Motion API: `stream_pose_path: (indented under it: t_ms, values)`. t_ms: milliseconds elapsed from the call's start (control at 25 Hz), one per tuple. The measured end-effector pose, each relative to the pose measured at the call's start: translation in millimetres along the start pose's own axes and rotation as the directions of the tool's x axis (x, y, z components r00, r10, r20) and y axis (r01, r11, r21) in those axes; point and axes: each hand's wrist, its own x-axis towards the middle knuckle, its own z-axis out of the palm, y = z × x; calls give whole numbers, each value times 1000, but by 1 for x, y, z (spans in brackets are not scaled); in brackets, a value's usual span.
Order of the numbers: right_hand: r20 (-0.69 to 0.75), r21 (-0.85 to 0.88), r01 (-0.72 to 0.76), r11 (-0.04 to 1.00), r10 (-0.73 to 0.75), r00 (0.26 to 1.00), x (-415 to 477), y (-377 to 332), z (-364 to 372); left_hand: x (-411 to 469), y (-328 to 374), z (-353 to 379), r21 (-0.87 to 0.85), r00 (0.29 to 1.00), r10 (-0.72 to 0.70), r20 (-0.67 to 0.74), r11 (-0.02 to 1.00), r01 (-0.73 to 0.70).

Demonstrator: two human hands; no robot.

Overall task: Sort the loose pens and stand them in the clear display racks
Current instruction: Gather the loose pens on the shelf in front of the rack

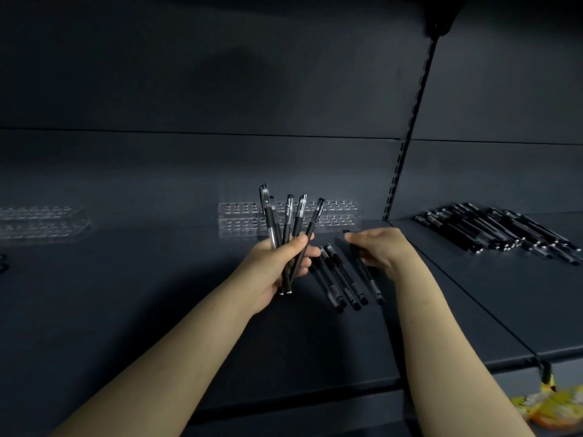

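Observation:
My left hand [277,263] grips a fanned bunch of several black pens [288,222], caps up, in front of a clear display rack [337,216] with rows of empty holes at the back of the dark shelf [157,294]. Several loose black pens [339,279] lie flat on the shelf just right of that hand. My right hand [378,247] hovers over them, palm down, fingers loosely curled over one pen [366,272]; whether it holds that pen is hidden.
A second clear rack [41,222] stands at the far left of the shelf. A large pile of black pens [498,231] lies on the neighbouring shelf to the right, past a slotted upright [407,146]. Yellow packets [555,405] show below at bottom right.

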Motion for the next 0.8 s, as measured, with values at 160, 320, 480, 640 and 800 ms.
stream_pose_path:
  t_ms: [160, 320, 480, 640, 800]
  values:
    - [-83, -123, 70, 990, -80, 993, 10, 7, 4, -1, -1, 1, -73, 1000, -12, -25, 997, 10]
    - [-72, -233, 79, 969, -98, 993, 9, 12, 8, -4, -1, 1, -109, 997, -52, -48, 993, 47]
    - [-114, -185, 237, 954, -261, 959, -10, 2, 16, -11, 4, -7, -159, 997, -53, -55, 986, 44]
    - [192, 178, 259, 949, -292, 937, -50, -33, 63, -27, 20, -30, -191, 998, -49, -48, 981, 39]
    - [309, 399, 183, 898, -319, 896, -81, -63, 125, -54, 42, -82, -112, 999, -40, -11, 993, 39]
